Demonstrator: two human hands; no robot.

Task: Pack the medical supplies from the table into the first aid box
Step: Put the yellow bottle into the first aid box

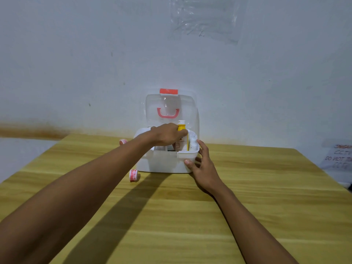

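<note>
The first aid box (163, 164) stands on the wooden surface (190, 216) at twelve o'clock from me, close to the wall, with its clear lid (190, 111) swung up and standing open behind it. A red latch (168, 91) sits on the lid's top edge and a pink handle (168, 113) shows through the plastic. My left hand (167, 135) reaches over the box's rim, and its fingers (182, 132) are curled round a yellow bottle (181, 127) with a white cap. The bottle stands upright, its lower part inside the box toward the three o'clock side. Just to three o'clock of the bottle there is something white inside the box, but I cannot tell what it is. My right hand (202, 166) holds the box's near corner on the three o'clock side, the thumb pressed on the front wall and the fingers wrapped onto the side wall up to the rim. A red-and-white tape roll (134, 175) lies on the surface at seven o'clock from the box, just beside its front corner. A second roll (123, 141) lies at ten o'clock from the box, partly hidden behind my left forearm. A sheet of clear plastic (203, 18) is stuck high on the wall, and a paper sign (337, 157) hangs at three o'clock, past the surface's edge.
</note>
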